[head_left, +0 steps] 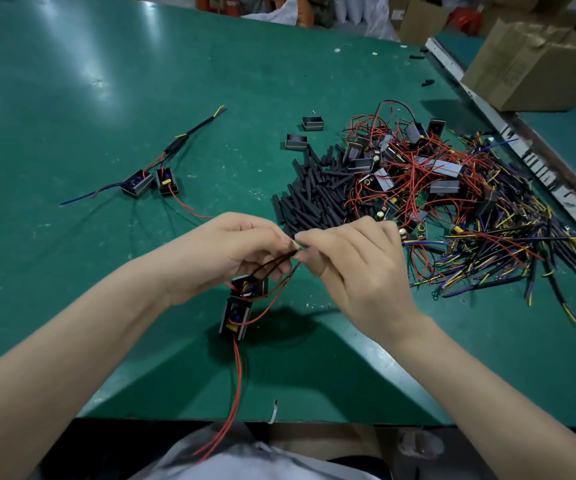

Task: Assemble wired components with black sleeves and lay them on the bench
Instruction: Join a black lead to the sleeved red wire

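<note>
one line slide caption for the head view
Both hands pinch wires of two dangling black modules over the green bench.

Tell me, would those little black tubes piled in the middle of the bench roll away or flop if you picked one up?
The black sleeves look like short, straight, hollow tubes, so probably light and fairly stiff at that length. They seem round, so a loose one might roll on the smooth green bench; heaped, they likely hold each other in place.

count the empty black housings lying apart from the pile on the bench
2. One empty housing lies farther back on the green bench; the other empty housing lies nearer, by the black sleeves. More may be buried in the wire pile.
</note>
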Demonstrator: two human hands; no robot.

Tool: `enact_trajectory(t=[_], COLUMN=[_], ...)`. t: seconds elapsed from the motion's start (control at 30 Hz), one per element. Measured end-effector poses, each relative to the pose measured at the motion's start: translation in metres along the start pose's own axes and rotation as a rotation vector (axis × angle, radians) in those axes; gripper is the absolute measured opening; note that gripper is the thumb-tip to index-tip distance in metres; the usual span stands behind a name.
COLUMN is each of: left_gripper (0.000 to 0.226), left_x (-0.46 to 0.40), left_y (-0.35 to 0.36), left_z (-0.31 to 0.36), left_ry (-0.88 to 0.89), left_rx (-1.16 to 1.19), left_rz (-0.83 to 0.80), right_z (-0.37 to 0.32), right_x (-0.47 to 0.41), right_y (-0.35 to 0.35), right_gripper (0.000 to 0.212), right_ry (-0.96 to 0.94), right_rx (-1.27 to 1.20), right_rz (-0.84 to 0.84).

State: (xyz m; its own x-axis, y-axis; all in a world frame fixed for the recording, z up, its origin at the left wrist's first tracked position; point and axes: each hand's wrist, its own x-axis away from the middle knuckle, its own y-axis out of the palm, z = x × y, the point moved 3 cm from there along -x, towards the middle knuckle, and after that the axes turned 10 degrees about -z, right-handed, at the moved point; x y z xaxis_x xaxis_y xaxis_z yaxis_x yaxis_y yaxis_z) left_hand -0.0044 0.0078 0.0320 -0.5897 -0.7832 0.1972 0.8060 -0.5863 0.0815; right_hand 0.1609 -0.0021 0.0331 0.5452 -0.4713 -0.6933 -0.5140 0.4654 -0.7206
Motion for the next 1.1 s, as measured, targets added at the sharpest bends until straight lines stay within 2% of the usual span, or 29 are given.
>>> enact_trajectory(t=[0.13, 0.3, 0.5, 0.67, 0.77, 0.9, 1.1], left_gripper=[0.023, 0.017, 0.032, 0.027, 0.022, 0.017, 0.017], left_x=[0.002, 0.001, -0.003, -0.002, -0.004, -0.007, -0.008], left_y=[0.001, 0.002, 0.004, 0.005, 0.008, 0.007, 0.002], left_z=[0.001, 0.002, 0.001, 0.000, -0.001, -0.003, -0.007], left_ry=[0.021, 0.038, -0.052, -0.192, -0.161, -0.172, -0.233], left_rx=[-0.051, -0.007, 0.007, -0.189, -0.114, -0.093, -0.088], left_rz=[0.078, 0.126, 0.148, 0.153, 0.208, 0.230, 0.248], right_z=[0.000, 0.000, 0.004, -0.001, -0.002, -0.005, -0.009], right_x=[-0.002, -0.007, -0.009, -0.001, -0.001, 0.003, 0.009], right_y=[0.003, 0.004, 0.012, 0.019, 0.019, 0.022, 0.022], right_gripper=[0.020, 0.019, 0.030, 0.029, 0.034, 0.028, 0.021], right_ry=[0.049, 0.077, 0.082, 0.113, 0.178, 0.231, 0.264], right_rx=[0.014, 0.065, 0.145, 0.157, 0.171, 0.185, 0.175], right_rz=[-0.001, -0.003, -0.126, -0.172, -0.172, -0.189, -0.108])
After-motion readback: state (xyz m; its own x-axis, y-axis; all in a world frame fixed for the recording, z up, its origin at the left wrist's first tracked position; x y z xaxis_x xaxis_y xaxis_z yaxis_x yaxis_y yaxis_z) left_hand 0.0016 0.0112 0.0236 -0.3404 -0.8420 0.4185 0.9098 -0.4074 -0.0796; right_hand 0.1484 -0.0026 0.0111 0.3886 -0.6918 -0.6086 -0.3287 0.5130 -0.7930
